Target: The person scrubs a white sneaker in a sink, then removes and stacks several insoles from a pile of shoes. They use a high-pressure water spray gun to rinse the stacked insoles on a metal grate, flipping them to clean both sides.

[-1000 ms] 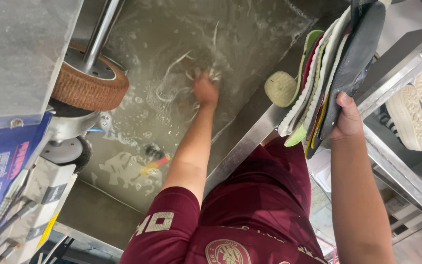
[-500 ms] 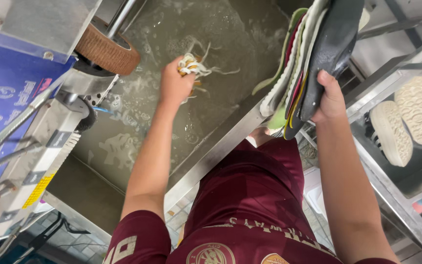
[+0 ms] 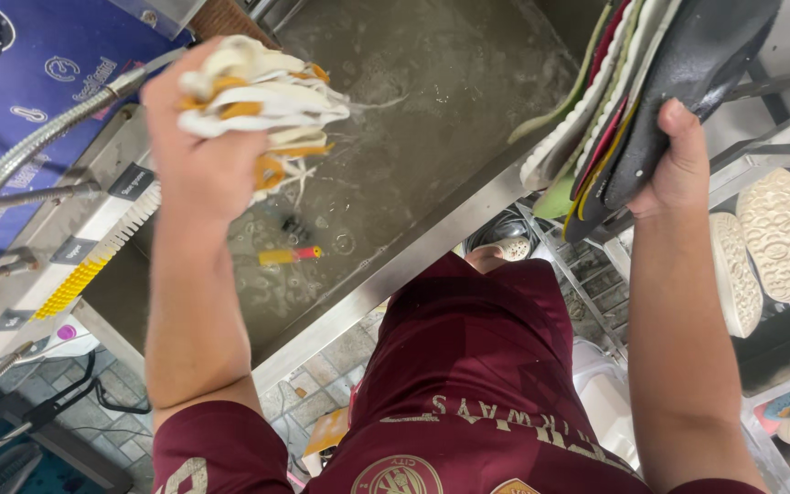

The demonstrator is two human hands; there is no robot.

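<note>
My left hand (image 3: 196, 155) is raised over a wet steel sink (image 3: 432, 155) and grips a wet bundle of white and orange shoelaces (image 3: 262, 96), whose loose ends hang from my fist. My right hand (image 3: 680, 163) clamps a stack of shoe insoles (image 3: 637, 91) of several colours, black on the outside, white, green and red inside. The stack stands upright above the sink's right rim.
A blue machine (image 3: 20, 101) with a flexible metal hose (image 3: 38, 146) and a white and yellow brush strip (image 3: 102, 252) stands at the left. A small yellow and red tool (image 3: 287, 255) lies in the sink. Pale shoe soles (image 3: 765, 247) rest on a rack at the right.
My left hand has lifted the laces out of the sink water and brought them up towards the camera. The insole stack stays in my right hand.
</note>
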